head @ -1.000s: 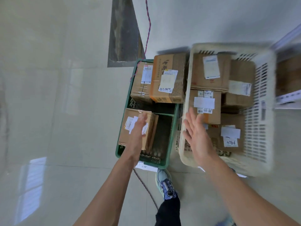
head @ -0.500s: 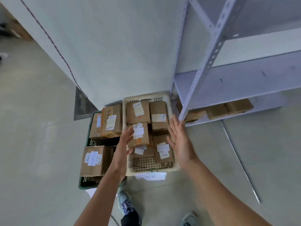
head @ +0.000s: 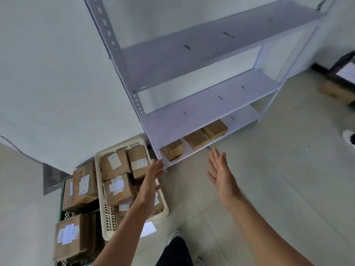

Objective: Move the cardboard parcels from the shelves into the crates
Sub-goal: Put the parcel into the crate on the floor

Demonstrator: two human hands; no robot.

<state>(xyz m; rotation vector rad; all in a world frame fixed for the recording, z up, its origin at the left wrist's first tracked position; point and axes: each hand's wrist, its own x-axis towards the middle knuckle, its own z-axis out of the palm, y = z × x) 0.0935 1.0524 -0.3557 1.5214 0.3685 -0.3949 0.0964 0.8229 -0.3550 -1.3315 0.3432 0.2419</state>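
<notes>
Both grips are spread apart and hold nothing. The left grip (head: 151, 179) hovers over the white crate (head: 119, 146), the right grip (head: 221, 173) over floor. Just beyond their fingertips, on the bottom shelf (head: 244, 116), lie three cardboard parcels in a row: the near parcel (head: 172, 151), the middle parcel (head: 196, 139) and the far parcel (head: 215, 129). They look small, stiff and probably light, so I'd clasp two opposite sides. There are two crates, and the green crate (head: 66, 215) lies outside the left grip.
</notes>
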